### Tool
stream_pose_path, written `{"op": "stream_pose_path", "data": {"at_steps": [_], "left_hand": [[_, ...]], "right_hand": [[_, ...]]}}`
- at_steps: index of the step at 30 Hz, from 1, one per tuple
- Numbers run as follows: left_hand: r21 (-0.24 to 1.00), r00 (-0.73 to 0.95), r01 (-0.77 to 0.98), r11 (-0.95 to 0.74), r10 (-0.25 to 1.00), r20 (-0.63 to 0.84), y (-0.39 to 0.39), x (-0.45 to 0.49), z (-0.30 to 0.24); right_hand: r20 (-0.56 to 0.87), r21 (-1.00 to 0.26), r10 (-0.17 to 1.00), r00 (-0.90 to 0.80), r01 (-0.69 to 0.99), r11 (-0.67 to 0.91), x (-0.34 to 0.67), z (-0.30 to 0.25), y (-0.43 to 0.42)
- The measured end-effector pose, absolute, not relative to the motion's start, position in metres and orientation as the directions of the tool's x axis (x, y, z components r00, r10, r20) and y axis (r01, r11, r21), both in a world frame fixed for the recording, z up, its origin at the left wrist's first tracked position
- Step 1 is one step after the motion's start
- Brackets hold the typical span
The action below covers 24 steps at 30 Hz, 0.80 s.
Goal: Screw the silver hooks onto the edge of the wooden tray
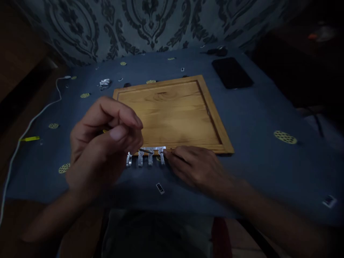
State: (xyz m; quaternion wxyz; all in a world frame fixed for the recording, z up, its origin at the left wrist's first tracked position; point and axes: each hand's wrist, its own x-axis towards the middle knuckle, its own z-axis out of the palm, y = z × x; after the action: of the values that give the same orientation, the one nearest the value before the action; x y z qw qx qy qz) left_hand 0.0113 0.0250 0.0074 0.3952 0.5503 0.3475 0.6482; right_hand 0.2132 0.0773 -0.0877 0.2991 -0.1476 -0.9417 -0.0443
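A wooden board (172,111) with a raised frame lies on the table. Along its near edge sits a shiny metal hook rack (154,148), its several hooks hanging toward me. My left hand (103,143) is closed in a grip above the rack's left part. In it is what looks like a screwdriver (146,152), its thin shaft pointing at the hooks and a bit of yellow showing between the fingers. My right hand (195,165) rests at the board's near edge, fingertips closed at the right end of the rack. The left end of the rack is partly hidden.
Blue patterned cloth (255,157) covers the table. A black phone (232,73) lies at the back right, near a dark tool-like object (219,51). Small shiny metal pieces (105,84) lie at the back left. A white cable (32,122) runs down the left side.
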Motion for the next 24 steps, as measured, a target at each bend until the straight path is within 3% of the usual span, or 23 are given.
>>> {"op": "stream_pose_path", "data": {"at_steps": [10, 24], "left_hand": [[0.888, -0.125, -0.127, -0.442, 0.895, 0.428, 0.027, 0.010, 0.003], [0.857, -0.135, -0.208, -0.471, 0.882, 0.451, 0.032, -0.001, 0.005]], "right_hand": [[0.569, -0.069, 0.271, -0.777, 0.283, 0.957, 0.216, -0.083, 0.078], [0.619, -0.026, 0.233, -0.750, 0.276, 0.961, 0.214, -0.083, 0.078]]}}
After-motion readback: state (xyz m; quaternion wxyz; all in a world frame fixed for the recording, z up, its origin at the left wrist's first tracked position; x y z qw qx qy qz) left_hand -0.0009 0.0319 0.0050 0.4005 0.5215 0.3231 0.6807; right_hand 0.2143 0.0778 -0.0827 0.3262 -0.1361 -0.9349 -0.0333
